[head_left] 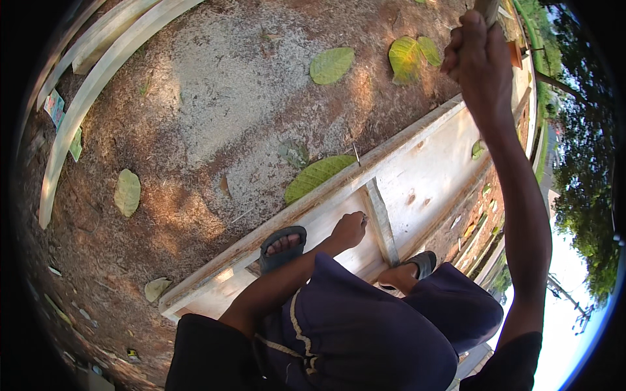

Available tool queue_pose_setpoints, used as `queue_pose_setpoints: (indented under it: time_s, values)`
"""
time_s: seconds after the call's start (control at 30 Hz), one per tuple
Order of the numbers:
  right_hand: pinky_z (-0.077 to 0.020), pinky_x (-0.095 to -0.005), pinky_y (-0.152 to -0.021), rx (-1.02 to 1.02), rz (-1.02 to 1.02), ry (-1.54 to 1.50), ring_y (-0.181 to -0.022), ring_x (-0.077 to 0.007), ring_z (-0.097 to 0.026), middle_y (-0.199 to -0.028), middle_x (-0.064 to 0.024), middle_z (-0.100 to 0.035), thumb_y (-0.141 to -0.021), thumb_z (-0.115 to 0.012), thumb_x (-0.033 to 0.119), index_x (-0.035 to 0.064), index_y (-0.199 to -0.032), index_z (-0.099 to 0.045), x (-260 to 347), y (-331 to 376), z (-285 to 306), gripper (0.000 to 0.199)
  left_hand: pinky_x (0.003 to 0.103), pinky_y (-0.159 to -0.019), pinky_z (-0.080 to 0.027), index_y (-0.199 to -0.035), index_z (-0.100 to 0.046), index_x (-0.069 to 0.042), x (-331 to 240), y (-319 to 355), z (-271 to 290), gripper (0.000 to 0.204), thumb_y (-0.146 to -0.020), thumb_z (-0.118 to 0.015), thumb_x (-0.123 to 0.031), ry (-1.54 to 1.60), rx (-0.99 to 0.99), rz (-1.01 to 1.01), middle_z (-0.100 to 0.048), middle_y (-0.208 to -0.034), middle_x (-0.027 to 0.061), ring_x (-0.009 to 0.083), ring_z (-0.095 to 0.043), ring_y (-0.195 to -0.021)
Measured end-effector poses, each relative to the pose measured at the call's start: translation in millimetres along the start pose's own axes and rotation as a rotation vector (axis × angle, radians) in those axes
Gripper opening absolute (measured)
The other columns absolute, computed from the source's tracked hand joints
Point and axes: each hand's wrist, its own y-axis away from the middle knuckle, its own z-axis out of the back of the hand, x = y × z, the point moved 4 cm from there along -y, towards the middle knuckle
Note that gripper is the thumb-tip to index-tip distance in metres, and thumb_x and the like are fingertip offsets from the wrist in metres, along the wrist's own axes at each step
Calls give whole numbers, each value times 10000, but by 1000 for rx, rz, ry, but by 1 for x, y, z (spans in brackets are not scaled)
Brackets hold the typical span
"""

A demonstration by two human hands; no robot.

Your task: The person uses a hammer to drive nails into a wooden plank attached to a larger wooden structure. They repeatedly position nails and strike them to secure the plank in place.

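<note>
Two flat, printed paper wrappers (55,107) (teal, pink and green) lie on the dirt ground (215,85) at far left, beside pale planks (78,111).

White wooden panel (417,176) with cross-batten (380,221), flat on bare ground.

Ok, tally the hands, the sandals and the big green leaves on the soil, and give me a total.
Bare hands: 2 (left hand on the white wooden panel; right hand raised, gripping a wooden handle)
Dark rubber sandals: 2
Large green fallen leaves: 5
Total: 9
</note>
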Motion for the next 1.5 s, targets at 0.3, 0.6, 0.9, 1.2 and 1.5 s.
queue_pose_setpoints:
  time_s: [0.3, 0.6, 0.9, 1.2, 1.5]
  values:
    - [-398, -354, -520, 541, -134, 336, -517, -152, -445, -641, -22, -479, -1055, -506, 399, 17, -848, -560, 9, 14, 11, 438, 560, -746, -522, -921, -618, 19, -1, -3, 15, 305, -1006, -553, -267, 1, -35, 6, -668, -844, 304, 490, -661, -829]
    - [-479, -521, -656, 693, -116, 645, -654, -423, -638, -701, -238, -641, -1052, -490, 349, -28, -917, -589, -88, 121, -5, 413, 562, -741, -521, -919, -619, 23, -4, 4, 10, 316, -1008, -548, -271, -31, -34, -5, -670, -833, 295, 487, -660, -815]
    - [-332, -249, -485, 327, 39, 66, -531, -37, -387, -667, 53, -440, -1053, -512, 406, 72, -906, -571, 16, -42, 68, 369, 546, -792, -505, -971, -640, 16, -3, 3, 7, 350, -1029, -508, -303, -58, 14, 60, -680, -939, 283, 464, -662, -899]
    - [-531, -526, -704, 1330, -167, 765, -757, -447, -679, -782, -225, -660, -1045, -462, 305, -32, -937, -614, -109, 175, 11, 385, 555, -753, -528, -915, -620, 28, -10, 2, 3, 303, -1002, -555, -255, -26, -19, -32, -674, -835, 295, 474, -669, -830]
    - [-357, -254, -439, 5, 16, -4, -493, -49, -374, -652, 60, -413, -1073, -458, 425, 101, -860, -511, 89, -29, 50, 391, 534, -786, -505, -951, -637, 6, -6, 4, 8, 378, -1035, -490, -331, -74, 9, 37, -684, -903, 272, 447, -668, -884]
